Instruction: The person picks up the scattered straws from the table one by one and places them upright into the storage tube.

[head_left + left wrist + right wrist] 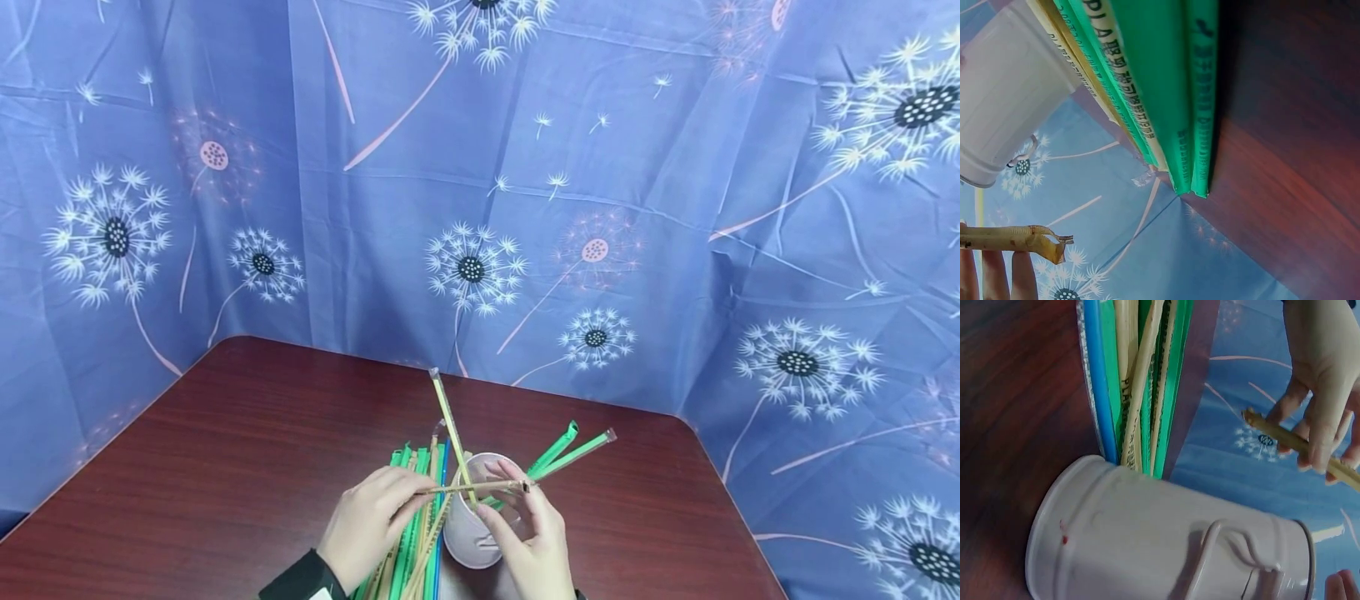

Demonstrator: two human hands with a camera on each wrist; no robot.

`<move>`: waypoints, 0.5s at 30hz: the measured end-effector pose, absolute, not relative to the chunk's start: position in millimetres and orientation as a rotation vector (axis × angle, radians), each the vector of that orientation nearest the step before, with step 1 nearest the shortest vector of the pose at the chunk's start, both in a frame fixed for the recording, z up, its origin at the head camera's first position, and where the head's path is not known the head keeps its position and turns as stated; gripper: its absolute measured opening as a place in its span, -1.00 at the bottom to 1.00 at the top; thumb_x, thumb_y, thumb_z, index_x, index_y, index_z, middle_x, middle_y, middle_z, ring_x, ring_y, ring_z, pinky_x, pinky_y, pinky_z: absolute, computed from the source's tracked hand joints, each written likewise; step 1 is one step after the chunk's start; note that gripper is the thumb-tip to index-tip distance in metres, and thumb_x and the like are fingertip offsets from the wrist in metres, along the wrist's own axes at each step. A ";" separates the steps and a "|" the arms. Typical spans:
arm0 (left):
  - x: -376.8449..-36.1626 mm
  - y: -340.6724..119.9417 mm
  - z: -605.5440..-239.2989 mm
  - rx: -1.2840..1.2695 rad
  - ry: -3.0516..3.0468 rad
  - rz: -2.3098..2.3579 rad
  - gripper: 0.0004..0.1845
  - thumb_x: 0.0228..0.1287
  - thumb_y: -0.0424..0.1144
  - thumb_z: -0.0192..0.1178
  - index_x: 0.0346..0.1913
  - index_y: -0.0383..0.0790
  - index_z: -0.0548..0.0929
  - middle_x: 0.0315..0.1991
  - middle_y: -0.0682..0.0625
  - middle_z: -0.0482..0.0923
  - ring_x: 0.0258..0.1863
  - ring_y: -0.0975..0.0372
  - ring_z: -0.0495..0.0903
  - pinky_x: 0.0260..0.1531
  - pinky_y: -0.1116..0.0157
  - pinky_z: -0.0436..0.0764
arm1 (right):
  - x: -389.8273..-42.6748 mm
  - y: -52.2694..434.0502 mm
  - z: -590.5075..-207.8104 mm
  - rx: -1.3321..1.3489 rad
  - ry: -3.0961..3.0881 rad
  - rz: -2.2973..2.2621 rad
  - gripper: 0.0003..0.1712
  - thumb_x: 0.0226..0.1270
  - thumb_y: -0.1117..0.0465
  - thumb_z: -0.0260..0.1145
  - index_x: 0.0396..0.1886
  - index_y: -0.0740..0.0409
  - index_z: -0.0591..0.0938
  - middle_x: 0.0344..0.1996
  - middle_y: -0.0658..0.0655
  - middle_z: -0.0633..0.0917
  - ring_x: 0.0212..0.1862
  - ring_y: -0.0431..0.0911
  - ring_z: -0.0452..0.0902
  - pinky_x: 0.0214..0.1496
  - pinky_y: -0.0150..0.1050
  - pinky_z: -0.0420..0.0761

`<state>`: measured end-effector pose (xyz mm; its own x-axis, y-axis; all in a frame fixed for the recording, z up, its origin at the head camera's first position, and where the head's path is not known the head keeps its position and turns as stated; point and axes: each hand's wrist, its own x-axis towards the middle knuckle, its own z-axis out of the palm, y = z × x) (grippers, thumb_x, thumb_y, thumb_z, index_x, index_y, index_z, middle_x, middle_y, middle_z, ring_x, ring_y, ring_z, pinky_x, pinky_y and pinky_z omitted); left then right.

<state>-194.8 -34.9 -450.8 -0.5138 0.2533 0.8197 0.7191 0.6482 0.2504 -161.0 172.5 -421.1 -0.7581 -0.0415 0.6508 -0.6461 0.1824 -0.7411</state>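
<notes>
My left hand (378, 512) pinches a thin tan wrapped straw (480, 486), held level across the mouth of a white mug (468, 537). Its crimped end (1054, 247) sticks out past my left fingers (997, 275) in the left wrist view. The straw's other end overlaps my right hand (536, 533), whose thumb and fingers are spread apart over the mug's rim. A pale yellow straw (450, 417) in clear wrap stands tilted in the mug. Two green straws (555, 450) lean out to the right, partly behind my right fingers.
Left of the mug lies a bundle of several green and tan wrapped straws (408, 542), with a blue straw (1100, 375) along its edge. The mug's handle (1210, 556) shows in the right wrist view. A dandelion-print cloth (375, 250) hangs behind the brown table (225, 450).
</notes>
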 end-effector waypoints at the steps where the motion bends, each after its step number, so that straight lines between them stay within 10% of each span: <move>1: -194.4 -34.5 -450.4 -0.766 -2.070 -0.754 -0.67 -0.05 -0.28 0.48 -0.17 0.10 0.72 -0.27 0.28 0.67 -0.27 0.41 0.63 -0.35 0.47 0.59 | -161.6 172.7 -422.0 0.717 -1.958 1.602 -0.38 0.12 0.63 0.33 0.24 0.40 0.48 0.10 0.08 0.66 0.08 -0.27 0.64 0.01 -0.35 0.67; 8: -193.1 -33.2 -451.5 -0.814 -2.057 -0.769 -0.71 0.03 -0.26 0.45 -0.15 0.11 0.73 -0.27 0.28 0.67 -0.27 0.40 0.63 -0.39 0.48 0.58 | -163.9 171.6 -423.5 0.903 -1.938 1.493 -0.37 0.14 0.65 0.28 0.23 0.24 0.53 0.02 0.17 0.71 -0.02 -0.26 0.67 -0.36 -0.35 0.64; 15: -193.3 -33.8 -453.0 -0.820 -2.062 -0.759 -0.75 0.10 -0.22 0.41 -0.14 0.12 0.73 -0.28 0.28 0.67 -0.27 0.40 0.64 -0.39 0.47 0.59 | -169.1 172.1 -423.9 1.050 -1.828 1.446 -0.42 0.07 0.73 0.23 0.12 0.32 0.57 -0.04 0.18 0.74 0.01 -0.27 0.65 -0.25 -0.40 0.61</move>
<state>-193.3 -33.8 -453.0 -0.4919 0.2913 0.8204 0.7538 0.6141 0.2339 -169.1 172.1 -423.9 -0.5243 -0.2263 0.8209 -0.8509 0.1041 -0.5148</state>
